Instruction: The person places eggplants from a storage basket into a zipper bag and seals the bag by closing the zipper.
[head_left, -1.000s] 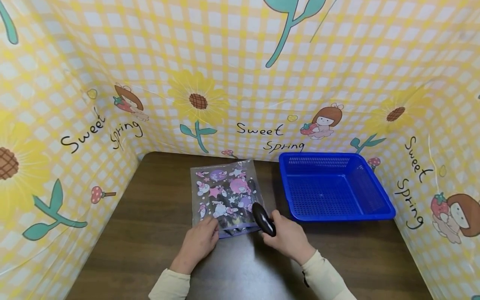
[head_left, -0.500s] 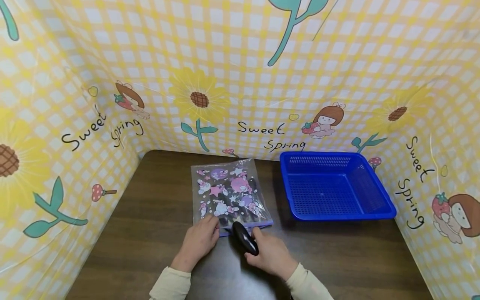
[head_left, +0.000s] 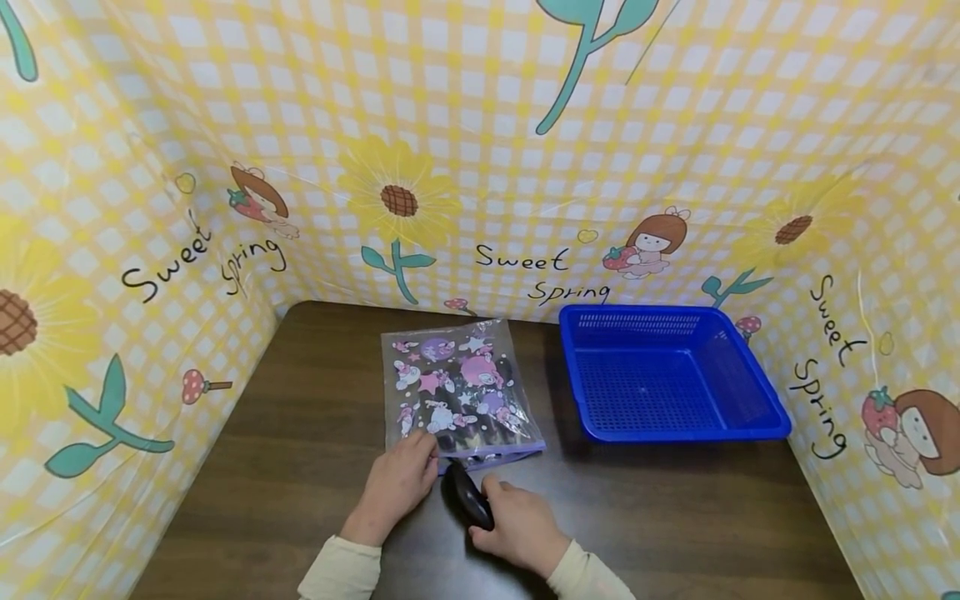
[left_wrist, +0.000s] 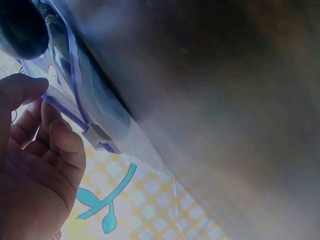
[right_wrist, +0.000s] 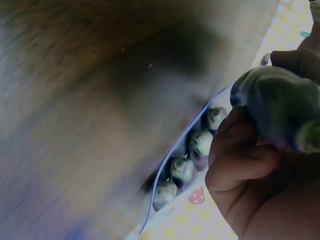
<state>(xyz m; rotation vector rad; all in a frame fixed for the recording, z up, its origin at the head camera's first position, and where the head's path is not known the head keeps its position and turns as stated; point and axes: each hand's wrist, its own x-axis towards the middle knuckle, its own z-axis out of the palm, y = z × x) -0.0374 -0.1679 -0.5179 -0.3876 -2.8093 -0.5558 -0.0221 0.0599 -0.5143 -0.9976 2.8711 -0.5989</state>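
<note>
A clear zip bag (head_left: pixel 457 375) with pink and purple cartoon prints lies on the table, its purple-edged mouth toward me. My left hand (head_left: pixel 401 482) pinches the left side of that mouth; the left wrist view shows its thumb and fingers on the rim and a pale slider (left_wrist: pixel 97 135) at the zip's end. In my right hand (head_left: pixel 522 525) is a dark, glossy eggplant (head_left: pixel 467 498), tilted, its far tip at the bag's mouth. Several eggplants (right_wrist: pixel 182 170) lie side by side inside the bag, stem ends toward the mouth in the right wrist view.
A blue perforated plastic basket (head_left: pixel 678 435) stands to the right of the bag, nothing seen inside it. Yellow checked cloth (head_left: pixel 487 167) walls the dark wooden table (head_left: pixel 285 417) at the back and both sides.
My right hand has carried the eggplant left and toward me, from the bag's right front corner to its mouth. The left hand keeps its place on the bag.
</note>
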